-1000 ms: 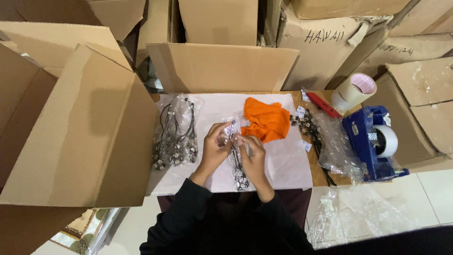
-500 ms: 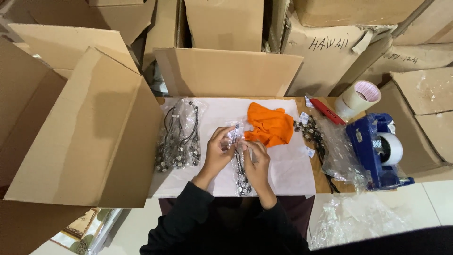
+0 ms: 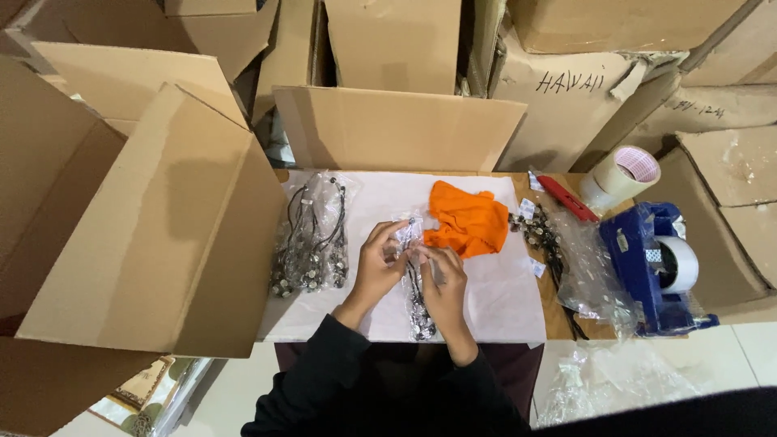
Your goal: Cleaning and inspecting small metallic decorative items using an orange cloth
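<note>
Both our hands meet mid-surface over one clear bag of beaded strings (image 3: 417,295). Left hand (image 3: 379,263) pinches the bag's top end; right hand (image 3: 441,279) lies on it just below, fingers curled onto the plastic. Both sets of fingers are clenched on the bag, neither released.

Bag location: flat on the white sheet (image 3: 494,291) covering the surface, directly under our hands. Long axis runs roughly away-to-near: top end at the fingertips, tail trailing back toward our body beside the right wrist. So the bag's mouth is at the far end, touching both hands. The left is at the very tip, the right a little farther down the length.

Around it:
- Filled bags of the same strings (image 3: 312,239), left of the left hand, apart from it.
- Orange cloth (image 3: 468,220), just beyond the right hand, touching or nearly touching the bag's top; we can't tell which.
- Loose beaded pieces and empty clear bags (image 3: 566,259) on the right edge of the surface.
- Blue tape dispenser (image 3: 655,267) and tape roll (image 3: 623,174) farther right, red cutter (image 3: 565,197) between.
- Open cardboard box (image 3: 154,235) on the left, more cartons stacked behind.
</note>
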